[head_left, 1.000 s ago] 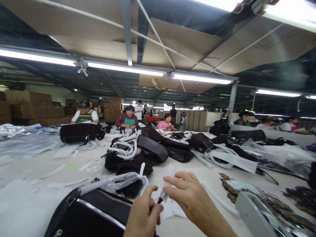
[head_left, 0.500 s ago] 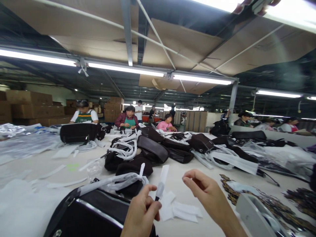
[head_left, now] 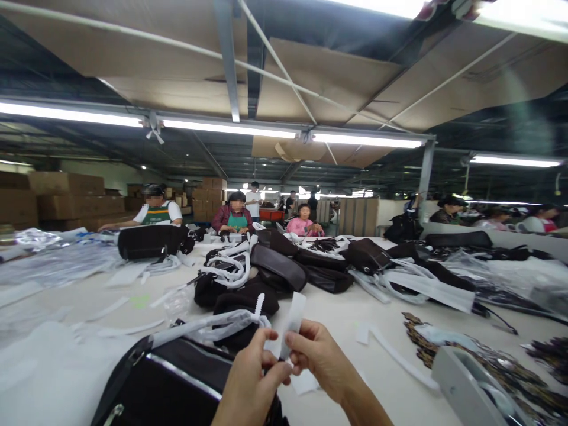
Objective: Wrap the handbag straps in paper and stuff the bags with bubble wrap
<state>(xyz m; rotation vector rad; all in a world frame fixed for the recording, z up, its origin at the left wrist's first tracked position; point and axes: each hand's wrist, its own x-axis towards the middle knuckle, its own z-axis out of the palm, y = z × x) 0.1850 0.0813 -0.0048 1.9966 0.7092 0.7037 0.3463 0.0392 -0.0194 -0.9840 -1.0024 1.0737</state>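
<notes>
My left hand point(head_left: 251, 384) and my right hand point(head_left: 317, 358) meet low in the middle of the view, both pinching one narrow white strip point(head_left: 293, 319) that stands up between the fingertips. Just left of my left hand lies a black bag point(head_left: 173, 384) with a handle wrapped in white film point(head_left: 213, 324). More white strips point(head_left: 306, 381) lie on the table point(head_left: 341, 319) under my hands.
Several black bags point(head_left: 275, 266) with white-wrapped handles are piled mid-table. A grey tape dispenser point(head_left: 465, 390) sits at lower right beside patterned straps point(head_left: 421, 337). Plastic sheets point(head_left: 48, 266) cover the left. People in aprons point(head_left: 233, 216) work at the far side; cardboard boxes point(head_left: 66, 192) stand behind.
My right hand, apart from the strip half a second ago, has come back in and taken hold of it beside my left. The view has shifted slightly.
</notes>
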